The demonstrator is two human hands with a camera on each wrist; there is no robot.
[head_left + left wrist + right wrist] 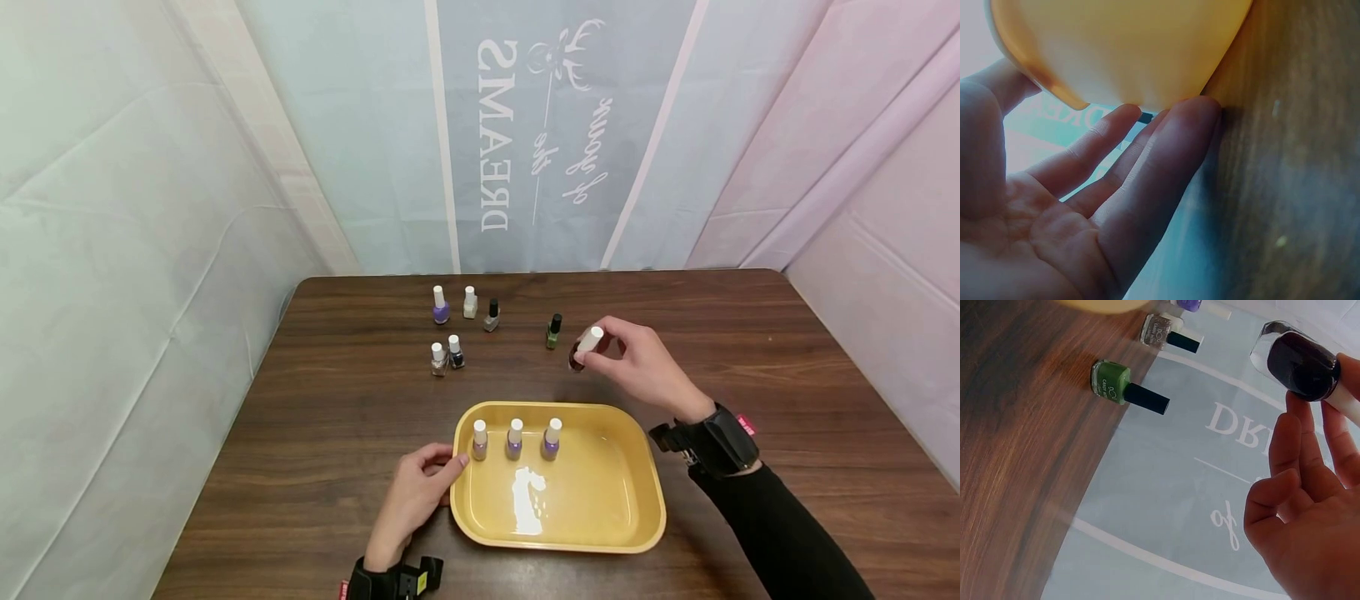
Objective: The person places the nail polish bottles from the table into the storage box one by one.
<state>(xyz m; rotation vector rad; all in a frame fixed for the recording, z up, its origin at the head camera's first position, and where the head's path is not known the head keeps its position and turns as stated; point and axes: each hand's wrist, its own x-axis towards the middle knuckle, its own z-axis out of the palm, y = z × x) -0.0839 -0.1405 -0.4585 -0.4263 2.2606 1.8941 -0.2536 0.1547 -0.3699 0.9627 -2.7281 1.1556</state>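
Note:
My right hand pinches a dark nail polish bottle by its white cap, tilted and lifted off the table in the right wrist view. Just left of it stands a green nail polish bottle with a black cap. At the left end of the yellow tray, my left hand grips the rim, thumb on top and fingers against the outer wall. Three white-capped bottles stand in a row inside the tray: a pinkish one, a purple one and another purple one.
Farther back on the brown table stand a purple bottle, a white bottle and a grey black-capped bottle. Nearer are a clear glittery bottle and a dark bottle, close together. A printed curtain hangs behind the table.

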